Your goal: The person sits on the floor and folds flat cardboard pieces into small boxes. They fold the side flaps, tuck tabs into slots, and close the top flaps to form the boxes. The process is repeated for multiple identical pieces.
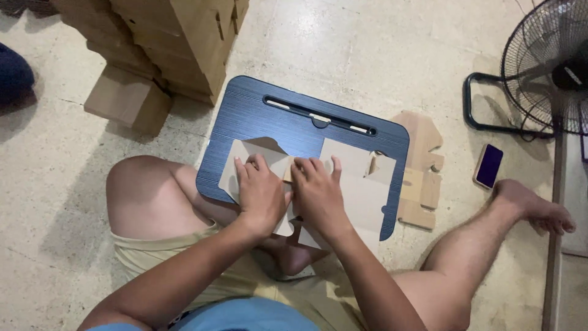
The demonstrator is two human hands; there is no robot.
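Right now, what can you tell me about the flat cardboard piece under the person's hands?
The cardboard cutout is a flat, die-cut sheet of plain brown cardboard with tabs, notches and slots along its edges. It lies unfolded on a dark blue lap board, its lower edge overhanging toward the person's lap. The left hand and right hand press flat on its middle, side by side.

Both forearms are reaching forward from the seated body, the left hand [260, 193] and the right hand [317, 193] are lying palm down side by side with fingers spread flat, thumbs nearly touching, wrists held straight.
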